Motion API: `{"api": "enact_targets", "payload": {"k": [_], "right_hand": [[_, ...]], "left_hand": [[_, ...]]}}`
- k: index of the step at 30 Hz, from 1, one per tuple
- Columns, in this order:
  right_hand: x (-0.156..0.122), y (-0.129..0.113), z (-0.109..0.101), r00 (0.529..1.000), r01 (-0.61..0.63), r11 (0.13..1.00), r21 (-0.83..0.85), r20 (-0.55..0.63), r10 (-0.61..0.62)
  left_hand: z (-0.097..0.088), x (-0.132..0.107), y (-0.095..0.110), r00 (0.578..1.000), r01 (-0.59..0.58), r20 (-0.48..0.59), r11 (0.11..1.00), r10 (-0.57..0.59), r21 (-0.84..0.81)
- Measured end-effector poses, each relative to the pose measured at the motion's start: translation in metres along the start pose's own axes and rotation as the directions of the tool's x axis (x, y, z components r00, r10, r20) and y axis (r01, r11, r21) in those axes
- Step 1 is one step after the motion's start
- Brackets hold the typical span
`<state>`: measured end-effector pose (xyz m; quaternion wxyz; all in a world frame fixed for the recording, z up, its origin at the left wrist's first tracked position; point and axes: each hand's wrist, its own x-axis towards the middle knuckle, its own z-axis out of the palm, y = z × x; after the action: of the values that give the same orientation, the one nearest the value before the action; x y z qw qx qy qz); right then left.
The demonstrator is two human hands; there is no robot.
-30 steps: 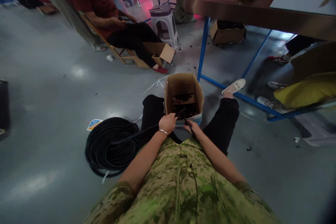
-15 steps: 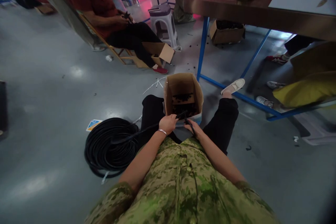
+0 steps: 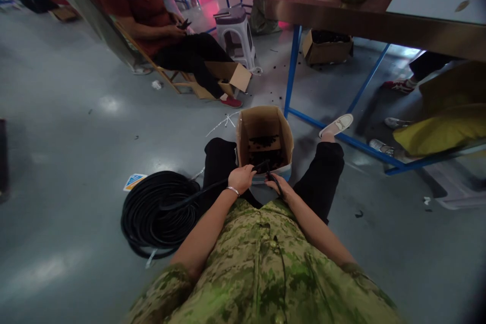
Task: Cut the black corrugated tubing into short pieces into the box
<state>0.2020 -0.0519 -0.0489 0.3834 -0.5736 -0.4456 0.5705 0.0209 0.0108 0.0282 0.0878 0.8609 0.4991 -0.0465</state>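
Observation:
My left hand (image 3: 241, 179) is closed around a black rubber strip (image 3: 214, 185), which runs back to a large black coil (image 3: 159, 212) on the floor at left. The strip's end reaches past my fingers over the near rim of an open cardboard box (image 3: 285, 131) between my legs. In my right hand (image 3: 278, 185), fingers wrapped round, is a dark tool that looks like scissors (image 3: 268, 165), its blades at the strip's end. Small black pieces (image 3: 264, 154) lie inside the box.
Ahead at left a seated person (image 3: 132, 15) handles a dark piece above another cardboard box (image 3: 240, 77). A stool (image 3: 233, 30) stands beside them. At right is a table (image 3: 341, 15) on blue metal legs (image 3: 293, 71), with a box of black pieces (image 3: 328, 49) underneath.
Both hands stay almost in place over the box, the strip and the tool still held. The tool's blades at the strip's end look slightly closer together.

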Motion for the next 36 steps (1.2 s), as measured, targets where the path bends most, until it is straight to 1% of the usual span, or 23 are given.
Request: {"api": "enact_targets", "payload": {"k": [4, 8, 16, 20, 26, 31, 36], "right_hand": [[0.0, 0.0, 0.0, 1.0, 0.013, 0.999, -0.036, -0.005, -0.013], [0.002, 0.002, 0.0, 1.0, 0.012, 1.0, -0.022, -0.011, -0.012], [0.003, 0.006, 0.002, 0.998, 0.004, 0.999, -0.041, -0.065, -0.007], [0.003, 0.004, 0.001, 0.999, -0.002, 0.999, -0.045, -0.048, -0.001], [-0.003, -0.005, -0.002, 0.999, 0.017, 0.999, -0.032, -0.03, -0.018], [-0.006, -0.007, -0.004, 0.998, 0.009, 0.991, -0.135, -0.064, -0.018], [-0.006, -0.006, -0.005, 0.997, 0.004, 0.967, -0.255, -0.073, -0.024]], "left_hand": [[0.001, 0.0, 0.0, 1.0, -0.024, 0.01, 1.0, 0.023, 0.013], [0.001, 0.0, 0.0, 1.0, -0.029, 0.009, 0.999, 0.029, 0.027], [-0.002, 0.0, -0.002, 0.999, -0.037, 0.032, 0.999, 0.036, 0.02], [-0.003, 0.001, -0.004, 0.999, -0.035, 0.042, 0.999, 0.034, 0.008], [-0.004, 0.001, -0.007, 0.998, -0.054, 0.033, 0.998, 0.053, 0.03], [-0.009, 0.002, -0.011, 0.997, -0.046, 0.055, 0.999, 0.045, 0.021], [-0.01, 0.002, -0.014, 0.996, -0.01, 0.089, 1.0, 0.007, 0.029]]}}
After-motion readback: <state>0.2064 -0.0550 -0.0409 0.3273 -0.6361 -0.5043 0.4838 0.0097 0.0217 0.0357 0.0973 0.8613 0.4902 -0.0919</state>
